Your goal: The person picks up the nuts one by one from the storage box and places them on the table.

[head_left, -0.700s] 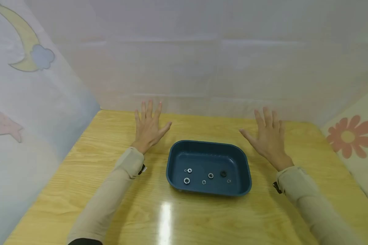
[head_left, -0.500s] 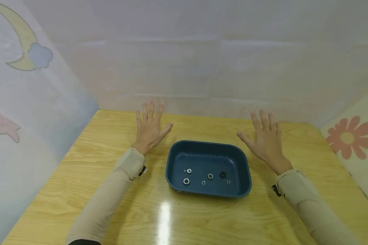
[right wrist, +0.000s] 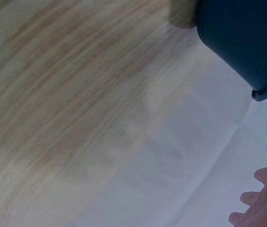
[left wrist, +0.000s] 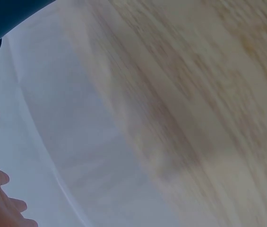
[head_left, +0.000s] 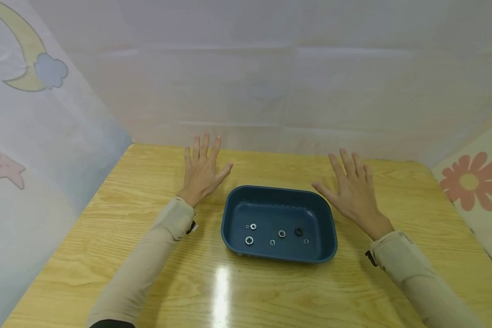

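A dark blue rectangular tray (head_left: 279,189) with rounded corners sits on the wooden table. Inside lie several small metal nuts of different sizes, among them a large silver nut (head_left: 249,240), a mid-sized silver nut (head_left: 281,233) and a dark nut (head_left: 298,231). My left hand (head_left: 202,175) hovers beyond the tray's left end, palm down, with spread fingers and nothing held. Off the right end my right hand (head_left: 354,196) is likewise spread, its thumb near the tray's far right corner. Each wrist view catches only fingertips and part of the tray's outer wall (right wrist: 242,42).
The light wooden table (head_left: 168,291) extends on all sides of the tray. A pale cloth backdrop (head_left: 246,91) stands along the table's far edge. More cloth hangs at both sides, printed with a moon, a star and a flower (head_left: 469,181).
My right hand has moved left, closer to the tray. The left hand has shifted very slightly right. Tray and nuts stay in place.
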`<state>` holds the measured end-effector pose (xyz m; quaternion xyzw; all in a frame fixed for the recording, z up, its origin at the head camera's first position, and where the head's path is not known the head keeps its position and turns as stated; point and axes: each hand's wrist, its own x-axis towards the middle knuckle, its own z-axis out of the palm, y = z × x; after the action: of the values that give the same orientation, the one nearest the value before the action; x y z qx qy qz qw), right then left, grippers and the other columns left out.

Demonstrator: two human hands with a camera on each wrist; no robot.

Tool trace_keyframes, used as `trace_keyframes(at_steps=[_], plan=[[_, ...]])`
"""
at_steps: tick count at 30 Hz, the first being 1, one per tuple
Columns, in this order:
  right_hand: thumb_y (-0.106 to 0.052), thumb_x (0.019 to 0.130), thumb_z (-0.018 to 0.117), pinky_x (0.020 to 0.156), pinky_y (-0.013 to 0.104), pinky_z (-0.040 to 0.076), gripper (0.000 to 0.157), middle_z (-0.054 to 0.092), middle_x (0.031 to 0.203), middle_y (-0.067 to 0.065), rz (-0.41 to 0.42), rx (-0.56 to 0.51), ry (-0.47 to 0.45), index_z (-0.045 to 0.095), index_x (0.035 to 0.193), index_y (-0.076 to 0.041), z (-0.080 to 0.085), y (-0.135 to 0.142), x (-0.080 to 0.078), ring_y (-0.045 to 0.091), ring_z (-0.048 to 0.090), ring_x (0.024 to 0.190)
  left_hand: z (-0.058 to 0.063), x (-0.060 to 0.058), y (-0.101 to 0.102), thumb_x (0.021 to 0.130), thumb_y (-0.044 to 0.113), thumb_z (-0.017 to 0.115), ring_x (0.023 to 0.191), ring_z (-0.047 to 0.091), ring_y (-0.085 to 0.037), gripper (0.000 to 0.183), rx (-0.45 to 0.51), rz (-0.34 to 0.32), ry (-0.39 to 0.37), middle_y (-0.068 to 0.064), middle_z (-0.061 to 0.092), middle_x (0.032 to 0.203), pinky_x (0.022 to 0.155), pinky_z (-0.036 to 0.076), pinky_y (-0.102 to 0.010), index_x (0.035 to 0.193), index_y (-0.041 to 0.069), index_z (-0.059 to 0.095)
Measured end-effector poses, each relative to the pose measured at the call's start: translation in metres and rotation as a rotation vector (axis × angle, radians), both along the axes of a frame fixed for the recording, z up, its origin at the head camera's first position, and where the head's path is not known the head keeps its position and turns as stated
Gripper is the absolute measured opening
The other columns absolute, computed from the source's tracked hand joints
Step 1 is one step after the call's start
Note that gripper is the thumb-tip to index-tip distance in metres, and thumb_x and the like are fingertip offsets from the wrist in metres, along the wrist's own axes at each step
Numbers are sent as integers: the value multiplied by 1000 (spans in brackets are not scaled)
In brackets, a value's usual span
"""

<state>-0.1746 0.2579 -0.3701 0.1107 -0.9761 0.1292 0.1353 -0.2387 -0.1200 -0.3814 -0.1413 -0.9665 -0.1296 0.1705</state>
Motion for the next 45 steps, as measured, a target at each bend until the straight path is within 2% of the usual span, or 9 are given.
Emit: trace_keyframes(at_steps=[10,14,18,22,32,39,45], plan=[[-61,92,57,114,71,13,88,15,166,17,43,4,2,24,159,-13,4,-9,9,45,10,152,1,4,3,98,56,46,153,10,-40,78,7,-22,27,-16,13,166,118,13,-66,160,20,17],[-59,92,57,113,70,16,87,18,165,18,68,5,-6,24,159,-13,5,-13,12,46,14,150,3,7,4,98,56,45,154,9,-39,77,21,-26,12,-15,11,167,119,11,-65,161,20,17],[-57,92,59,113,69,18,88,22,163,20,90,25,-9,23,159,-13,3,-16,16,47,18,149,4,10,6,98,55,45,154,9,-39,77,41,-43,0,-15,12,167,120,10,-64,160,19,18],[-56,93,60,110,70,21,87,26,161,21,134,32,-4,25,158,-11,0,-18,19,49,22,147,6,12,7,98,53,47,153,12,-39,76,39,-57,18,-16,15,166,120,14,-63,160,18,19],[-48,95,62,111,72,19,82,26,162,18,258,-54,-122,22,160,-17,-7,-21,36,47,19,149,12,23,12,97,48,52,148,25,-40,74,67,-92,36,-19,27,161,117,21,-61,157,12,27],[-44,95,64,111,72,20,77,30,160,19,303,-75,-141,30,157,-13,-11,-22,40,47,21,148,18,28,18,98,47,52,148,25,-39,73,59,-122,38,-19,28,160,117,23,-59,156,10,28],[-43,95,63,111,72,20,76,29,161,17,317,-84,-167,30,157,-16,-14,-24,43,46,20,149,20,32,20,98,46,53,147,28,-39,72,48,-140,57,-18,30,160,116,26,-58,156,10,29]])
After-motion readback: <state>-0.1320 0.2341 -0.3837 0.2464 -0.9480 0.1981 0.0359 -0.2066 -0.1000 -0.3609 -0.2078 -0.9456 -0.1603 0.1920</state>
